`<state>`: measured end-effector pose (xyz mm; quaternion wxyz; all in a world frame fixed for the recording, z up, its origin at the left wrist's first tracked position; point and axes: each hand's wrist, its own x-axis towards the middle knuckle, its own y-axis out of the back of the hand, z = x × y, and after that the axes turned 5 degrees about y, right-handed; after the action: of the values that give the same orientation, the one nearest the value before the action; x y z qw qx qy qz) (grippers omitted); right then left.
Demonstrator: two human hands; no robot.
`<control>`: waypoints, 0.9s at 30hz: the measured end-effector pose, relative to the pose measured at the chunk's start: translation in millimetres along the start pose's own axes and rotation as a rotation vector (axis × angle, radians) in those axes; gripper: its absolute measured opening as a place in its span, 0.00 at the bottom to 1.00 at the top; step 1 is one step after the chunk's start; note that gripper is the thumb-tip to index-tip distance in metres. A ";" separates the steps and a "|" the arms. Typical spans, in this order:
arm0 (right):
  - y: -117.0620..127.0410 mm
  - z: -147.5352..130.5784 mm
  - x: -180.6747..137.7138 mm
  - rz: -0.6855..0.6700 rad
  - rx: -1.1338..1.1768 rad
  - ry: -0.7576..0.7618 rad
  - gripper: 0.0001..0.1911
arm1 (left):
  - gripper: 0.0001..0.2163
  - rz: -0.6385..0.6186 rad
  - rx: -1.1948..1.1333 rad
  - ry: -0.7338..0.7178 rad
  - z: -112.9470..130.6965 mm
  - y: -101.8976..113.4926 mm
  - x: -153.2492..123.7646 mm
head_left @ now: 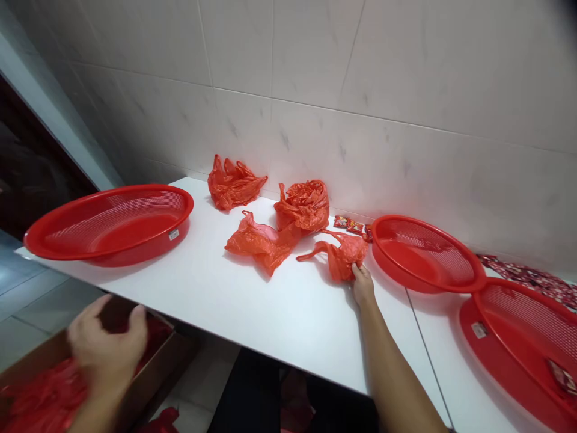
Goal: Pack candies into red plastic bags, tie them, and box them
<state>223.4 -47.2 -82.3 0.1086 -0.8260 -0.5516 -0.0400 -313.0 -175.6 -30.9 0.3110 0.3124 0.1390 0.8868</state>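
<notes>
My right hand (362, 285) reaches across the white table (252, 313) and its fingers pinch the near edge of a small crumpled red plastic bag (341, 255). Three more red plastic bags lie beyond it: one flat (261, 242), one bunched up (304, 206), one by the wall (233, 183). My left hand (108, 346) hovers below the table's front edge over a cardboard box (148, 373) holding red plastic (40, 397). Its fingers are curled and spread, blurred, holding nothing I can see.
A large red mesh basket (112, 222) sits at the table's left end. Two more red baskets (424, 252) (527, 343) overlap at the right. Small red packets (349, 224) lie by the tiled wall. A patterned red sheet (536, 279) lies far right.
</notes>
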 end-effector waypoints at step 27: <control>-6.3 -50.8 -8.2 0.188 -0.648 0.336 0.20 | 0.12 -0.867 -0.482 0.024 228.3 -302.9 -106.5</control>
<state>217.2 -63.6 -33.5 -0.0662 -0.8466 -0.4064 -0.3373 39.1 1.0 -39.4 0.7131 0.1348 0.0510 0.6861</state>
